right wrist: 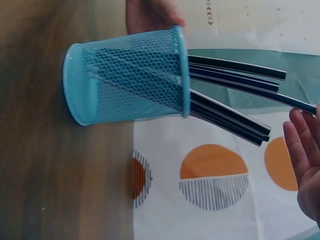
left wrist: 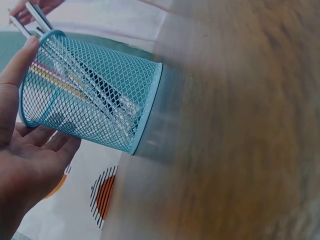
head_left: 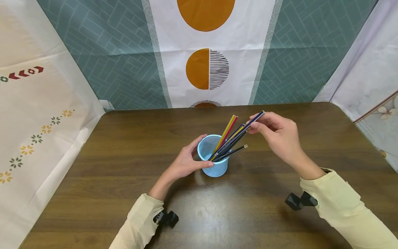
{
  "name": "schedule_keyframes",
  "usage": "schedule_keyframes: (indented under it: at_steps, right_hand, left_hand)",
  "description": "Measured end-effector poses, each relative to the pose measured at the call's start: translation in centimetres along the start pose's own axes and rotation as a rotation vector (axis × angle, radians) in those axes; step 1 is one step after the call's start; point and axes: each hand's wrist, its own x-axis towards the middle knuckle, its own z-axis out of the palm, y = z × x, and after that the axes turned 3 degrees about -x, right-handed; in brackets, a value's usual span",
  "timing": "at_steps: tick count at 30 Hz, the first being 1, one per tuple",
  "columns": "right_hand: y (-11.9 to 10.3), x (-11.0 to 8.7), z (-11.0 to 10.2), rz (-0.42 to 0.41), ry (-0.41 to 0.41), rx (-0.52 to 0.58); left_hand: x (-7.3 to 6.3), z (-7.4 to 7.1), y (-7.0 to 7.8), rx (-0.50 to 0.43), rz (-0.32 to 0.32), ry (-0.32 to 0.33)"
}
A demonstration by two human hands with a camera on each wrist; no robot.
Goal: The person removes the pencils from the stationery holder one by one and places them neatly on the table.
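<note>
A light blue mesh pencil cup (head_left: 214, 169) stands on the table with several pencils leaning out to the right. My left hand (head_left: 186, 162) grips it near the rim, thumb on the near side and fingers round the far side. In the left wrist view the cup's mesh (left wrist: 100, 95) shows the pencils' lower parts inside. My right hand (head_left: 278, 135) pinches a dark blue pencil (head_left: 257, 117) near its upper end, its lower part still in the cup. Yellow and red pencils (head_left: 229, 128) lean beside it, and a black pencil (head_left: 237, 150) tilts lowest over the rim.
The brown wooden table (head_left: 124, 180) runs out to all sides of the cup. Behind its far edge hangs a patterned cloth (head_left: 130, 69) with orange circles. Pale cloths hang at the left (head_left: 37, 138) and right. Each wrist carries a small black camera.
</note>
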Motion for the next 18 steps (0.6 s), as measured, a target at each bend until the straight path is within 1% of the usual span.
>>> schedule_keyframes:
  at_steps: [4, 5, 8, 11, 13, 15, 18]
  right_hand:
    - [-0.4, 0.7, 0.0, -0.016, -0.007, 0.057]
    - [-0.5, 0.9, 0.0, -0.026, -0.01, 0.056]
    - [-0.8, 1.4, 0.0, -0.058, -0.019, 0.018]
    - [-1.0, 1.9, -0.2, -0.089, -0.023, -0.061]
    - [-1.1, 2.1, -0.3, -0.101, -0.021, -0.089]
    - [-1.3, 2.4, -0.4, -0.119, -0.012, -0.086]
    - [-1.7, 2.9, -0.4, -0.139, 0.01, -0.026]
  left_hand:
    - [0.0, 0.0, 0.1, -0.015, 0.004, 0.001]
    - [0.0, 0.0, 0.1, -0.016, 0.004, 0.001]
    - [0.0, 0.0, 0.1, -0.016, 0.0, 0.003]
    - [0.0, 0.0, 0.1, -0.014, -0.005, 0.002]
    - [0.0, 0.0, 0.1, -0.012, -0.003, 0.002]
    - [0.0, 0.0, 0.0, -0.009, 0.002, 0.004]
    - [0.1, 0.0, -0.1, -0.008, 0.014, 0.005]
